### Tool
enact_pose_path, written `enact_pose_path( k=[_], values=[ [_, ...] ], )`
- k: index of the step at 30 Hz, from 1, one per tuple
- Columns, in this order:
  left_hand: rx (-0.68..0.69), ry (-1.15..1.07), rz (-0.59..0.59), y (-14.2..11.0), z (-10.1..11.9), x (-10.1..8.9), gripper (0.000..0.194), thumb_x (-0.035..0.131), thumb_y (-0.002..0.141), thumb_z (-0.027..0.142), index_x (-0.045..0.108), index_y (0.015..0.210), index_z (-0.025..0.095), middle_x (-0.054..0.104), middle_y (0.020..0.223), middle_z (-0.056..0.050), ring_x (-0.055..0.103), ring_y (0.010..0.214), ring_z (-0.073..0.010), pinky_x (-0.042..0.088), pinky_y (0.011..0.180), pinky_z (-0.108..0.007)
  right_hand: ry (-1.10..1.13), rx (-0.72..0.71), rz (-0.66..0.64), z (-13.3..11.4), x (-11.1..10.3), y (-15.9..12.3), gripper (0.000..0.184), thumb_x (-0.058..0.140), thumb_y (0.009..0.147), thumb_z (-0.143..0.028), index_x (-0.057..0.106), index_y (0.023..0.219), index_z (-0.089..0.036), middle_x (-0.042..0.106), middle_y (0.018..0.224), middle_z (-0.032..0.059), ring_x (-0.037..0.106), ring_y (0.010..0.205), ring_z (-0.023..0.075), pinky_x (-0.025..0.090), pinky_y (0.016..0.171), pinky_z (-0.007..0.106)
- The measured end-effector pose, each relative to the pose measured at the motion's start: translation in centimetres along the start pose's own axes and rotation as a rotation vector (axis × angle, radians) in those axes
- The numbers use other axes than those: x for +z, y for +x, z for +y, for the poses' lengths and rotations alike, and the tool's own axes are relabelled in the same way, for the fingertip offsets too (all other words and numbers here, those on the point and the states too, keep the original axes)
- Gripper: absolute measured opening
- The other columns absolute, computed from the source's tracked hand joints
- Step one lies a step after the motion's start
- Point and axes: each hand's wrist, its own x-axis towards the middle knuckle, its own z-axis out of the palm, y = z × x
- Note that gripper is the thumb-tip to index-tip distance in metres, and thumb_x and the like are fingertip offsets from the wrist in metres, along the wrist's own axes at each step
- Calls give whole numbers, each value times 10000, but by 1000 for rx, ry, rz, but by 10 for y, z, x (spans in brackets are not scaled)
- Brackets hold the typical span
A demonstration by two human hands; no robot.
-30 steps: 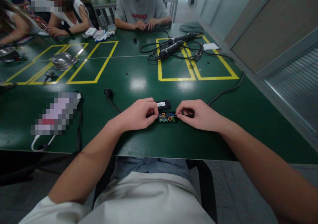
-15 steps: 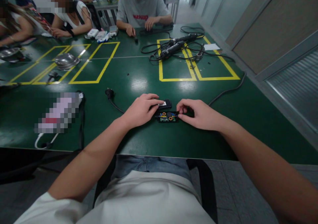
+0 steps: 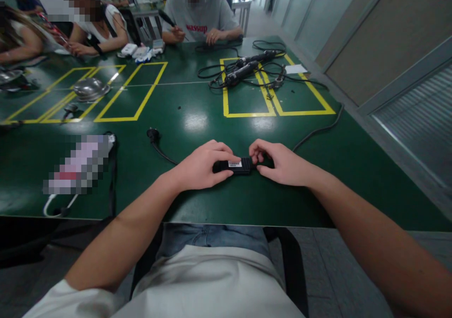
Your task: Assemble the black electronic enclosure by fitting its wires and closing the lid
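Note:
A small black box with a white label [image 3: 235, 165] lies on the green table [image 3: 197, 120] near its front edge. My left hand [image 3: 202, 166] curls round its left end, thumb below and fingers over the top. My right hand [image 3: 278, 162] pinches its right end with bent fingers. The black lid covers the box, so the circuit board inside is hidden. A black cable [image 3: 318, 129] runs from under my right hand off to the right.
A black plug with its cord [image 3: 154, 136] lies just left of my hands. Electric screwdrivers and tangled cables [image 3: 243, 71] sit in yellow-taped boxes further back. A metal bowl [image 3: 86, 88] stands at the left. Other people sit along the far and left sides.
My left hand took the black lid from behind the open box and set it on top; the coloured circuit board no longer shows. My right hand stayed at the right end.

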Motion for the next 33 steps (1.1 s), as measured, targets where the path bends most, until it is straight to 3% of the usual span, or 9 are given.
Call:
enact_pose_path(
  k=[3, 10, 17, 21, 25, 29, 33],
  values=[
    [-24, 28, -90, 1, 0, 2, 332, 761, 1005, 251, 816, 1333, 237, 786, 1279, -101, 710, 1180, -269, 550, 1103, -435, -10, 3, -11, -1, 0, 0, 297, 664, 757, -145, 589, 1025, -250, 713, 893, 18, 612, 802, 204, 494, 746, 328],
    [-57, 21, -100, 1, 2, 2, 334, 738, 1034, 265, 801, 1361, 236, 779, 1306, -103, 704, 1207, -276, 540, 1117, -441, -28, 4, -15, -4, -1, 0, 255, 671, 768, -168, 598, 996, -255, 712, 893, 24, 617, 794, 210, 496, 737, 334],
    [-71, -25, -80, 3, 4, 2, 321, 629, 1103, 299, 765, 1389, 246, 792, 1286, -93, 719, 1188, -259, 542, 1103, -421, -44, 9, -13, -5, -2, 0, 235, 678, 773, -179, 599, 980, -258, 714, 896, 25, 618, 793, 213, 500, 740, 337],
    [-135, 32, 6, 4, 0, 4, 328, 585, 1120, 292, 711, 1412, 210, 789, 1323, -106, 705, 1209, -269, 543, 1116, -447, -46, -1, -5, -3, -2, 0, 213, 675, 792, -194, 593, 979, -255, 705, 886, 21, 616, 791, 207, 497, 740, 335],
    [-267, 190, 24, 4, -7, 7, 239, 639, 1072, 268, 712, 1290, 202, 793, 1259, -113, 693, 1155, -304, 561, 1068, -495, -44, 5, 10, -2, 0, 0, 150, 709, 821, -236, 616, 938, -249, 697, 841, 15, 609, 762, 200, 493, 719, 330],
    [-180, 236, 85, 2, -6, 3, 139, 659, 1045, 258, 734, 1150, 206, 738, 1296, -125, 670, 1205, -303, 536, 1111, -500, -44, 12, 11, -2, 2, 0, 93, 722, 875, -313, 662, 890, -243, 672, 758, 0, 603, 694, 185, 479, 682, 328],
    [-135, 152, -7, -1, 2, -6, 84, 719, 988, 274, 709, 954, 197, 706, 969, -51, 664, 871, -212, 529, 825, -349, -34, 2, 15, -4, 3, 0, 91, 731, 884, -324, 697, 874, -239, 664, 722, -7, 574, 649, 171, 448, 651, 321]
  ],
)
